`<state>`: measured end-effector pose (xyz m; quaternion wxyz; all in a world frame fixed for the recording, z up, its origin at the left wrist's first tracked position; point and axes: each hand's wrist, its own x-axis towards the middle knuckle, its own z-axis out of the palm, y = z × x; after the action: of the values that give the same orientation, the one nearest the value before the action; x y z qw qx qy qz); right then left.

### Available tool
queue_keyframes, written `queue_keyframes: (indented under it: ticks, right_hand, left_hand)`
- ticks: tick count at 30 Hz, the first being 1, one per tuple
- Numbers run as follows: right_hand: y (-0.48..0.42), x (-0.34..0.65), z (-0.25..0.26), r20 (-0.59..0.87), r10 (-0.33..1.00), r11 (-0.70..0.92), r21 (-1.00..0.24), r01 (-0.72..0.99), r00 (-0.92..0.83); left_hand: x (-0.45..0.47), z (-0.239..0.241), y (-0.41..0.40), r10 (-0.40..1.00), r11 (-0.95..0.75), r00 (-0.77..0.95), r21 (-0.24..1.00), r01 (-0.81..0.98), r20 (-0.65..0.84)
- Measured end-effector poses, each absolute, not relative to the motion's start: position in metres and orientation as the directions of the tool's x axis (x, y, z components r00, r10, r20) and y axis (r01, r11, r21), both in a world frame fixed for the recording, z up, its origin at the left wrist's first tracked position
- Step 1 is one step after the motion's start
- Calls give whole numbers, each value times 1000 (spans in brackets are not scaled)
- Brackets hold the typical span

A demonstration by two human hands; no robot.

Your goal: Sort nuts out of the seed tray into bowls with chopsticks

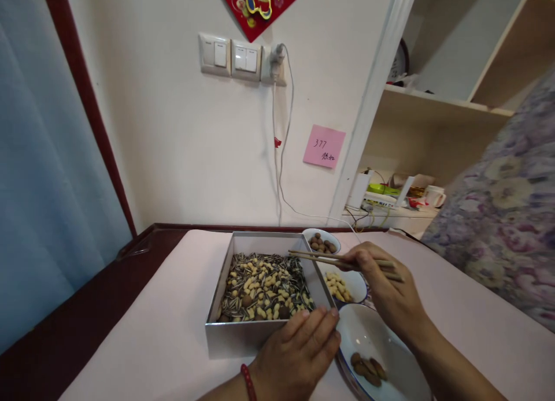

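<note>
My right hand [390, 291] grips a pair of wooden chopsticks [316, 255]; their tips are over the right side of a silver box [232, 338], with nothing visible between them. In the box lies a mix of striped sunflower seeds [299, 274], peanuts in the shell [255, 282] and a few round brown nuts [247, 301]. My left hand [301, 349] lies with fingers stretched along the box's near right corner, touching it; its thumb is hidden. Below my right hand, a large white bowl [392, 346] holds several elongated brown nuts [368, 370].
Right of the box stand a bowl of peanuts [338, 285] and, behind it, a small bowl of round brown nuts [323, 243]. A white cable [303, 214] hangs from the wall socket to the table. Blue curtain [52, 158] at left, floral cloth [498, 216] and shelves at right.
</note>
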<state>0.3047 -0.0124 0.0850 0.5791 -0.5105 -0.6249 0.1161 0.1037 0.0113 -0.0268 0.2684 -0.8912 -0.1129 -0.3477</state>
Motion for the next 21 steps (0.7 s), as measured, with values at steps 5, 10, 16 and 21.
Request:
queue_keyframes:
  ticks: [5,10,16,21]
  right_hand:
    - [-63,343,94,690,554,423,-715,556,466]
    - [-93,383,80,561,474,229,-823,520,679]
    - [-94,398,68,538,524,109,-812,574,661]
    - [-78,368,82,649,561,327,-744,583,514]
  left_hand:
    - [104,-25,9,29,-834,734,-388,392,679]
    - [104,-25,8,41,-839,726,-371,398,686]
    - [104,-24,7,39,-836,723,-373,401,690]
    - [104,-23,6,45,-832,730,-379,405,682]
